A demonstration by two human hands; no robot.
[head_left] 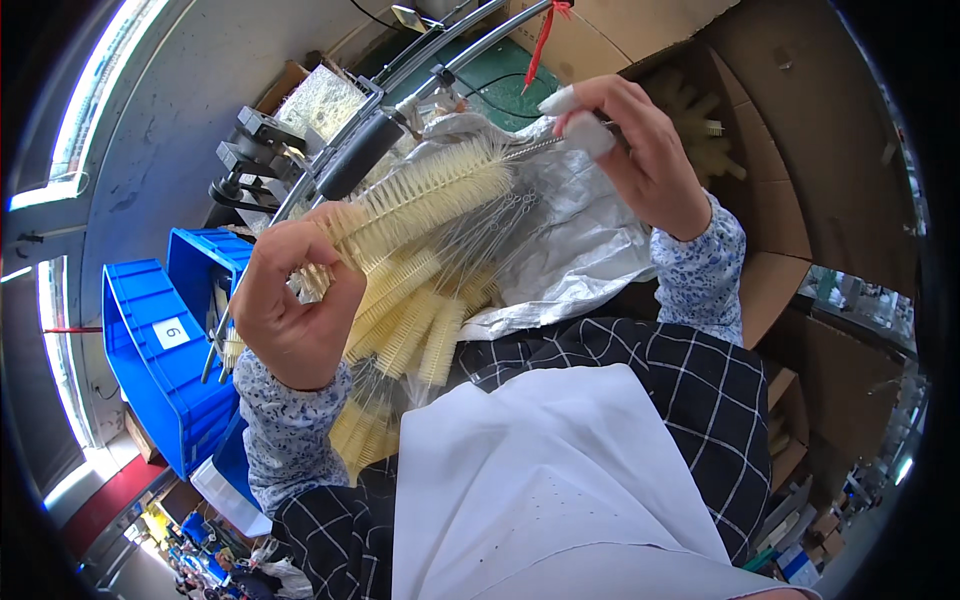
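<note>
A long cream bristle brush [430, 195] with a twisted wire stem is held slanting up to the right between my hands. My left hand [300, 300] closes its curled fingers and thumb around the bristle head's lower left end. At the upper right, the wire stem runs between the thumb and curved fingers of my right hand [640, 150]. White coverings wrap that thumb and forefinger, and the thumb is slightly blurred; the exact grip on the wire is partly hidden. Below the held brush lies a pile of similar brushes [405, 330], their looped wire ends fanned to the upper right.
Silvery white sheeting [590, 265] lies beside the pile. A metal frame with a black roller [362, 155] stands ahead. Blue plastic bins [150, 340] are at the left. On the right, an open cardboard box [770, 170] contains more brushes. White cloth [550, 450] covers my lap.
</note>
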